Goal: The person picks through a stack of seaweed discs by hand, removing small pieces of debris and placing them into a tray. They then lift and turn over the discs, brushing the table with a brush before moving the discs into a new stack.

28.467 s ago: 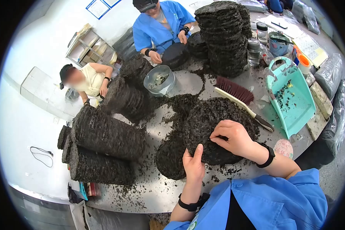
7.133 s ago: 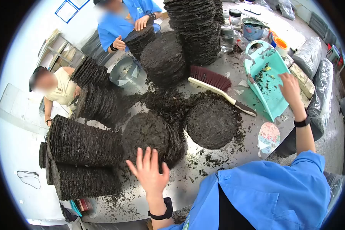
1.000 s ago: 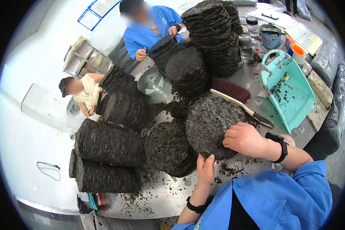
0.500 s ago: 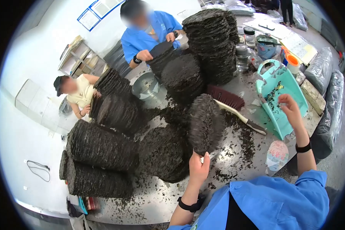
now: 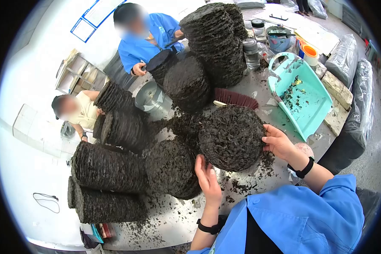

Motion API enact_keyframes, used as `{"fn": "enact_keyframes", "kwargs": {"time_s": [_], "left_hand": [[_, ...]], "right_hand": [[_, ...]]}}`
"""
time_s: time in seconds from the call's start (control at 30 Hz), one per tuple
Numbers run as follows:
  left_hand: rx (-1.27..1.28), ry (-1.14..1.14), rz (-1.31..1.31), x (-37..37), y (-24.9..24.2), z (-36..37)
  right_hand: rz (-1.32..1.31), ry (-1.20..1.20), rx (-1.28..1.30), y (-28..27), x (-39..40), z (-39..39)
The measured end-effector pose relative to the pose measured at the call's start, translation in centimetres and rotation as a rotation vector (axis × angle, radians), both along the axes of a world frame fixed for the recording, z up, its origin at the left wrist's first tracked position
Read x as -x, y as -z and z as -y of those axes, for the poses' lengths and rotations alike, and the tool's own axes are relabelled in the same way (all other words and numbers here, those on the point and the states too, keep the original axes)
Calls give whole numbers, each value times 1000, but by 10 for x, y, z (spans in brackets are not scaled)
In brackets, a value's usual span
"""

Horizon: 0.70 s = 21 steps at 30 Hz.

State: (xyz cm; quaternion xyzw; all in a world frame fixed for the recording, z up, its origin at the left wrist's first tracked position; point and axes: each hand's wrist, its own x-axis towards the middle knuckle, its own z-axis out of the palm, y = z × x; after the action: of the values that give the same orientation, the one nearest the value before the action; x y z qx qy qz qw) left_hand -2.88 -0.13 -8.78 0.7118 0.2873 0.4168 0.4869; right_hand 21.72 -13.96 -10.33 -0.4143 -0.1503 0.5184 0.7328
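A round, flat cake of dried seaweed (image 5: 232,138) faces me, dark and crinkled. My right hand (image 5: 280,144) pinches its right edge, thumb on the near face. Close by the lower left edge is my left hand (image 5: 208,180), fingers stretched out and apart. Just left of that hand lies a stack of seaweed cakes (image 5: 171,169) with its round end toward me. Behind the held cake, a brush (image 5: 237,98) with dark red bristles is partly hidden. Seaweed crumbs (image 5: 241,186) are scattered on the table below.
More seaweed stacks (image 5: 108,167) lie to the left, and a tall one (image 5: 213,44) stands at the back. A turquoise dustpan (image 5: 315,112) holds scraps. Nearby are a metal bowl (image 5: 150,98), a jar (image 5: 251,54) and a tape roll (image 5: 310,51). Two people (image 5: 150,40) work across the table.
The seaweed cake has turned from a blurred slant to facing me. My right hand has come from near the dustpan onto its right edge; my left hand has loosened from its bottom edge.
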Motion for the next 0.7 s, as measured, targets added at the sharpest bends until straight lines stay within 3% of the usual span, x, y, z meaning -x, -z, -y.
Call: {"fn": "enact_keyframes", "kwargs": {"time_s": [0.03, 0.07, 0.57, 0.7], "left_hand": [[480, 61, 256, -2, 0, 1], [614, 120, 362, -3, 10, -4], [984, 212, 537, 0, 17, -9], [1067, 437, 625, -10, 17, 7]], "right_hand": [[-1, -2, 2, 0, 1, 0], [8, 3, 6, -1, 3, 0], [-150, -20, -98, -8, 21, -2], [-169, 47, -134, -11, 41, -3]]}}
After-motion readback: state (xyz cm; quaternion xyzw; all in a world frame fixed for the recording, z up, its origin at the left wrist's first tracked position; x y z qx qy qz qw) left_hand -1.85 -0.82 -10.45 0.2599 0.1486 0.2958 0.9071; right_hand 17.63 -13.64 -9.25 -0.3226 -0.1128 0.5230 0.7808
